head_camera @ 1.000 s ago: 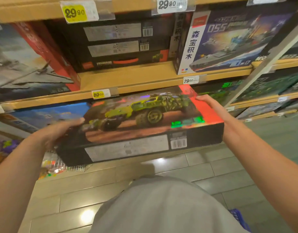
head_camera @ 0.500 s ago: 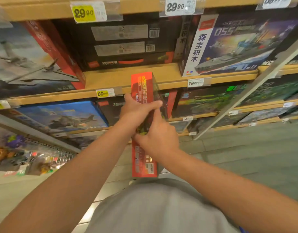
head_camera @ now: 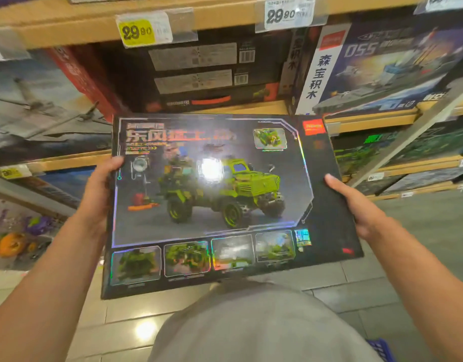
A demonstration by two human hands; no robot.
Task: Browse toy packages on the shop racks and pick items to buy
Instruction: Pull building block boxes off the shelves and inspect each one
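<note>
A large dark toy box [head_camera: 225, 202] with a green truck pictured on it fills the middle of the view, its printed face turned toward me. My left hand [head_camera: 97, 194] grips the box's left edge, thumb on the face and fingers hidden behind. On the right edge my right hand [head_camera: 355, 205] holds the box, its thumb lying along the rim. The box hangs in the air in front of the wooden shop racks [head_camera: 225, 19].
Stacked dark boxes [head_camera: 199, 74] sit on the shelf behind, with a warship box [head_camera: 382, 69] to the right and an aircraft box [head_camera: 37, 105] to the left. Price tags [head_camera: 139, 31] hang on the shelf edges. Grey tiled floor [head_camera: 421, 231] lies below. A blue basket corner [head_camera: 379, 348] shows bottom right.
The box was held flat, then turned edge-on with both hands close together. It now faces me with the other printed side, and my hands are spread to its left and right edges.
</note>
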